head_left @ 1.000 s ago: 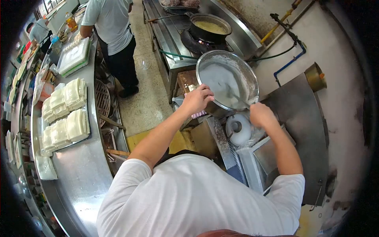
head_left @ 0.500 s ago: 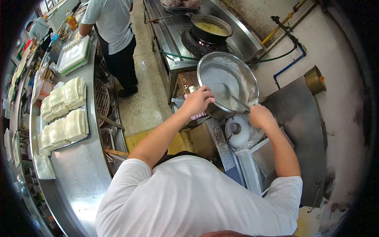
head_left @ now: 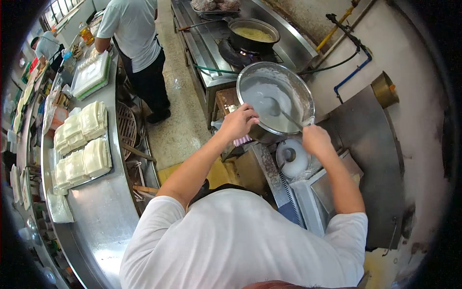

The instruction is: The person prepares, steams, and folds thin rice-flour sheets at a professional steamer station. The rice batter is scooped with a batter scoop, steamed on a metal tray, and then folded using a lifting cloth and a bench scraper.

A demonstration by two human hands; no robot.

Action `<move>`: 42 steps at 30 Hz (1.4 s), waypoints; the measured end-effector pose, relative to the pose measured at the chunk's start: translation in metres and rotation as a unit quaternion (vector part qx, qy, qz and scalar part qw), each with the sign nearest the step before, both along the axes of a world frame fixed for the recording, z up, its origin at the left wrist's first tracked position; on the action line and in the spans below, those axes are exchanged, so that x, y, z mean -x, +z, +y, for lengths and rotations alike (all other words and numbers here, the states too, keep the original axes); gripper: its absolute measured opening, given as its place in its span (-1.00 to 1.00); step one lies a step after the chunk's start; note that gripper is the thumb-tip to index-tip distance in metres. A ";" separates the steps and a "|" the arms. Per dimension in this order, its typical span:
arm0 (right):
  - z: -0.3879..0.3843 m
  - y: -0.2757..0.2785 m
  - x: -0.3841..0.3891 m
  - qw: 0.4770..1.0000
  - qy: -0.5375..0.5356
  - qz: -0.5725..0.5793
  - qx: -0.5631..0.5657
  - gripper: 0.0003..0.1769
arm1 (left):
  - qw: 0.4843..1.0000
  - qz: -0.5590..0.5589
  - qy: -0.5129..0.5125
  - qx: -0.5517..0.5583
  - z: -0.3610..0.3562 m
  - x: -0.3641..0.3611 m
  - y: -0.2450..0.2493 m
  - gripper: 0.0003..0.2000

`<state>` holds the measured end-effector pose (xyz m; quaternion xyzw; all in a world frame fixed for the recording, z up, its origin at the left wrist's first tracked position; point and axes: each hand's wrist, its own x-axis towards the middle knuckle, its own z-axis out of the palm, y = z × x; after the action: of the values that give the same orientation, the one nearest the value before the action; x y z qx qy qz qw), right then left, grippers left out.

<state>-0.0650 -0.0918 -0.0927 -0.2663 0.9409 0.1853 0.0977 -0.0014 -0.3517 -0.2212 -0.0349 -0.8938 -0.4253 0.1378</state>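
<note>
A large steel mixing bowl (head_left: 312, 94) holds a thin white batter (head_left: 257, 94). My left hand (head_left: 239, 120) is closed on the bowl's near left rim, fingers curled over the edge. In my right hand (head_left: 316, 140), closed in a fist at the near right rim, is the handle of a ladle (head_left: 292, 121). The ladle's head lies in the batter near the middle of the bowl, partly coated white. Below the bowl, close to my right hand, a white round container (head_left: 297, 165) has a dark round utensil in it.
A black pan (head_left: 253, 45) with yellowish contents sits over a lit burner on the steel stove (head_left: 202, 50). Stacked pale sheets (head_left: 79, 166) fill a tray on the left steel counter (head_left: 103, 212). A co-worker (head_left: 132, 38) stands at that counter; another person (head_left: 48, 47) is farther back.
The ladle's head has shifted within the batter, and its rounded bowl shows more plainly. My left hand stays at the rim. The whole view has shifted slightly.
</note>
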 end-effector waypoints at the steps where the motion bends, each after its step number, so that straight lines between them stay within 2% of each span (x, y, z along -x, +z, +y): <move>1: -0.006 0.022 -0.008 1.000 0.006 -0.007 0.002 -0.78 | 1.000 0.001 -0.003 0.002 0.001 0.001 -0.001 -0.77; 5: -0.018 0.065 -0.015 0.997 0.038 -0.065 -0.004 -0.75 | 1.000 0.015 0.011 -0.008 0.003 0.001 -0.002 -0.79; 9: -0.017 0.023 -0.015 0.995 0.032 -0.067 0.061 -0.77 | 1.000 0.002 0.016 0.001 0.004 0.002 -0.003 -0.78; 11: -0.006 -0.020 -0.005 0.996 0.008 0.002 0.092 -0.79 | 1.000 0.001 0.013 -0.002 0.004 0.002 -0.004 -0.78; 14: 0.010 -0.016 0.007 0.998 -0.001 0.033 0.061 -0.81 | 1.000 0.008 0.014 -0.001 0.005 0.002 -0.004 -0.79; 19: -0.006 0.057 -0.014 0.998 0.044 -0.033 0.010 -0.80 | 0.999 -0.022 0.022 -0.008 0.007 0.004 0.000 -0.80; 23: -0.005 0.036 -0.010 0.995 0.045 -0.052 0.065 -0.81 | 1.000 -0.013 0.020 0.004 0.008 0.004 0.004 -0.81; 25: 0.000 0.004 -0.004 0.991 -0.005 -0.038 0.125 -0.82 | 1.000 -0.023 0.019 -0.003 0.009 0.004 0.006 -0.81; 29: 0.025 -0.026 0.014 0.992 -0.001 0.011 0.126 -0.80 | 1.000 -0.011 0.011 0.027 0.009 0.004 0.003 -0.80; 32: 0.028 0.010 0.007 0.990 0.051 0.027 0.128 -0.80 | 0.999 -0.027 0.014 0.026 0.012 0.007 0.006 -0.80; 34: 0.026 0.031 0.007 0.993 0.063 -0.030 0.091 -0.78 | 0.999 -0.023 0.028 0.019 0.011 0.010 0.000 -0.79; 38: 0.038 0.034 0.032 0.983 0.033 -0.106 0.149 -0.76 | 0.999 -0.026 0.037 0.028 0.009 0.014 -0.009 -0.79; 40: 0.046 0.038 0.034 0.933 -0.091 -0.252 0.240 -0.69 | 0.998 -0.015 0.032 0.043 0.010 0.014 -0.007 -0.80; 41: 0.053 0.031 0.034 0.931 -0.092 -0.257 0.242 -0.69 | 0.999 -0.022 0.020 0.023 0.009 0.014 -0.005 -0.81; 42: 0.060 0.021 0.035 0.894 -0.126 -0.276 0.329 -0.60 | 0.999 -0.026 0.019 0.025 0.007 0.016 -0.009 -0.81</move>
<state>-0.0998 -0.0321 -0.0718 -0.2033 0.9086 -0.2302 0.2830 -0.0177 -0.3445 -0.2298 -0.0101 -0.9079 -0.4010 0.1214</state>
